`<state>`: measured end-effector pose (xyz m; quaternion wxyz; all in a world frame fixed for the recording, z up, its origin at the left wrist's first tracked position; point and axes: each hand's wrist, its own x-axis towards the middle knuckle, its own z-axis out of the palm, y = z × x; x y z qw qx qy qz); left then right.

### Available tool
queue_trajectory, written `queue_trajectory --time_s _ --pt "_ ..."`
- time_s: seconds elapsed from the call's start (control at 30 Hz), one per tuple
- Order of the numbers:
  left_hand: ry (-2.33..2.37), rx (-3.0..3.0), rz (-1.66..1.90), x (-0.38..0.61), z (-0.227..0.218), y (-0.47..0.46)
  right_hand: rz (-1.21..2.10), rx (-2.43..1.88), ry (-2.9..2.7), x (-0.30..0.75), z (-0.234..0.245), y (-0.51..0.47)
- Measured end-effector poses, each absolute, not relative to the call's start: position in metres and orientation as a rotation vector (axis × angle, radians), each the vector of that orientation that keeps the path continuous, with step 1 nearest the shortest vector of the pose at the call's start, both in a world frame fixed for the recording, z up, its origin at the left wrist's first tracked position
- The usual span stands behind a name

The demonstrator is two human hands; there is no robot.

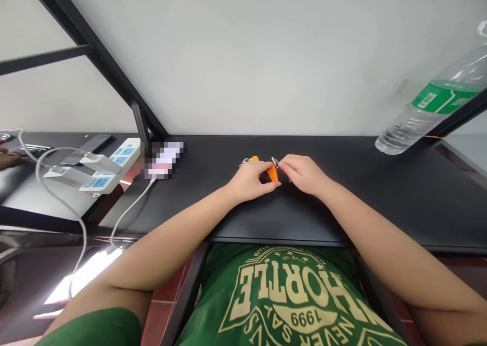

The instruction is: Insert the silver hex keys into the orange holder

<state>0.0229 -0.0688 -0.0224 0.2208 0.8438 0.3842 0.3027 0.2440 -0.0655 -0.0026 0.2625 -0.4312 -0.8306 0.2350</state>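
Note:
Both hands meet over the middle of a black table. Between the thumb and fingers of my left hand is a small orange holder, partly covered by the hand. Several thin silver rods show past the far side of that hand, beside another bit of orange. My right hand is closed in a pinch on a small silver metal piece, right by the orange holder. The fingers hide most of this piece, and I cannot tell its exact kind.
At the left lie a blurred-out phone on a white cable and a white power strip with chargers plugged in. A large water bottle stands at the right. Behind the table is a pale wall; black frame bars rise at the left.

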Motion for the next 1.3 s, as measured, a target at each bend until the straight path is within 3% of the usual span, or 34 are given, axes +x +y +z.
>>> queue_trajectory --time_s 0.67,0.83,1.0,1.3 --pt "1.146 2.239 0.818 0.021 -0.021 -0.066 0.567 -1.758 -2.564 0.29 0.008 -0.043" --pt "1.147 2.237 0.803 0.021 -0.022 -0.066 0.784 -1.877 -2.439 0.287 0.008 -0.045" --pt "1.132 2.233 0.805 0.021 -0.021 -0.066 0.912 -1.906 -2.383 0.289 0.012 -0.045" --pt "1.155 2.245 0.766 0.02 -0.02 -0.067 0.78 -1.888 -2.342 0.284 0.01 -0.046"
